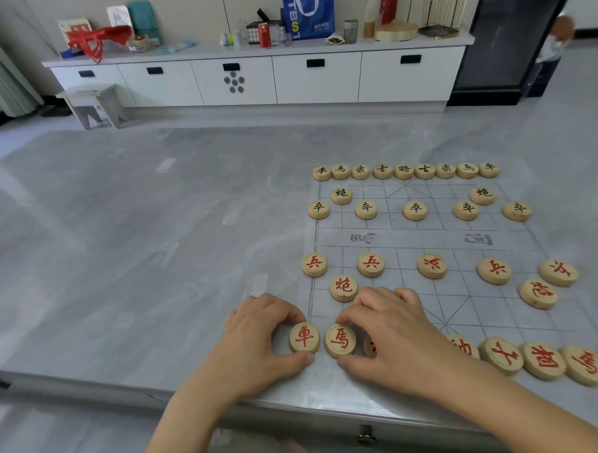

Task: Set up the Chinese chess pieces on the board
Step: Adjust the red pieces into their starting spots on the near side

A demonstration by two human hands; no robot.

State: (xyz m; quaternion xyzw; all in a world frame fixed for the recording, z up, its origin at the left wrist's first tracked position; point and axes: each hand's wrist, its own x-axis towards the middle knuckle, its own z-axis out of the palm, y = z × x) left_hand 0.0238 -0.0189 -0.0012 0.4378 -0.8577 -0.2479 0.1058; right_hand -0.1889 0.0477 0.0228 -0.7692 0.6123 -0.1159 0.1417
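A thin transparent chess board (428, 237) lies on the grey table (154, 232), at its right. Black-lettered wooden pieces (405, 171) fill the far row, with cannons and soldiers in front of them. Red soldiers (371, 264) and a red cannon (343, 287) stand on the near half. My left hand (258, 344) pinches the red chariot piece (304, 337) at the near-left corner. My right hand (388, 335) pinches the red horse piece (340, 340) beside it and covers part of the near row, which continues to the right (502, 354).
The table's near edge (230, 400) runs just under my wrists, with a drawer knob (366, 434) below. A white sideboard (260, 77) with bags, a can and jars stands across the room, a small stool (93, 101) at its left.
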